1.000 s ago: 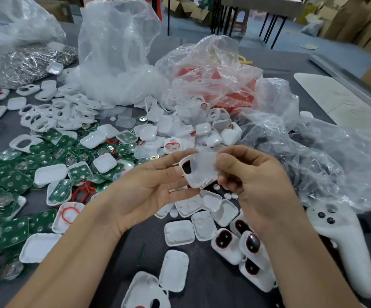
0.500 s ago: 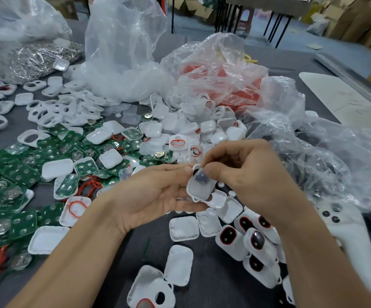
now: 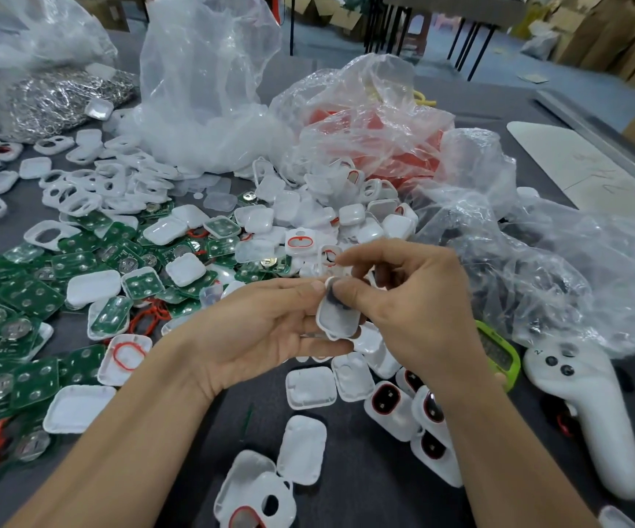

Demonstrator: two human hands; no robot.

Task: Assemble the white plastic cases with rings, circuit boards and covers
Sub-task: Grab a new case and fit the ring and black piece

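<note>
Above the table's middle, my left hand [image 3: 266, 329] holds a small white plastic case [image 3: 336, 320], palm up with the fingers under it. My right hand [image 3: 414, 299] pinches the case's top end, thumb and forefinger over a dark opening. Green circuit boards [image 3: 30, 295] lie spread on the left. A red ring [image 3: 128, 355] sits in a white case half near my left wrist. Assembled cases with red-ringed dark windows [image 3: 388, 403] lie under my right forearm. Loose white covers [image 3: 310, 386] lie below my hands.
Clear plastic bags [image 3: 205, 93] stand at the back, one with red parts [image 3: 380, 135]. A bag of metal pieces [image 3: 53, 97] is far left. A white controller [image 3: 590, 413] and a green device [image 3: 498, 352] lie at right beside crumpled plastic [image 3: 559, 276].
The case went from held up flat between both hands to lower in my left palm. My right thumb and forefinger moved onto its top end.
</note>
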